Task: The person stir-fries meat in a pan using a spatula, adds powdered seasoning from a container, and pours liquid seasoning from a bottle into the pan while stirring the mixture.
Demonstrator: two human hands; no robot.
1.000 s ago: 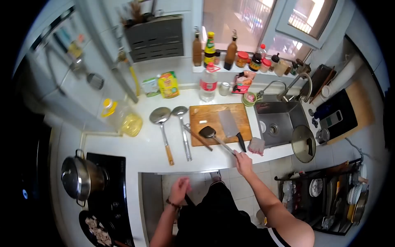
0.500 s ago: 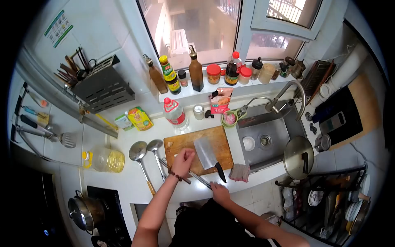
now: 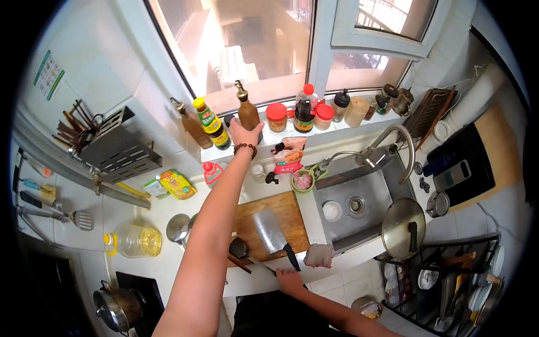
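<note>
My left hand [image 3: 245, 135] is stretched out to the windowsill, thumb and fingers around the lower part of a brown glass bottle [image 3: 246, 110] with a pour spout. Just left of it, a black-capped shaker [image 3: 228, 119] is partly hidden by the hand. My right hand [image 3: 290, 281] is closed around the handle end of a long utensil [image 3: 261, 264] at the counter's front edge; a dark, rounded head [image 3: 238, 247] shows over the cutting board. A cleaver [image 3: 270, 232] lies on the wooden cutting board [image 3: 295, 210], beside a grey cloth [image 3: 318, 255].
A sauce bottle [image 3: 213, 124] and red-lidded jars line the sill. The sink [image 3: 368, 199] is on the right, with a pan lid [image 3: 403, 229] by its corner. A skimmer [image 3: 178, 227] and an oil jug [image 3: 133, 242] are on the left, above a pot [image 3: 117, 306] on the stove.
My left hand has moved from above the cutting board up to the brown bottle on the sill. My right hand stays low at the counter edge with the utensil. The view has shifted.
</note>
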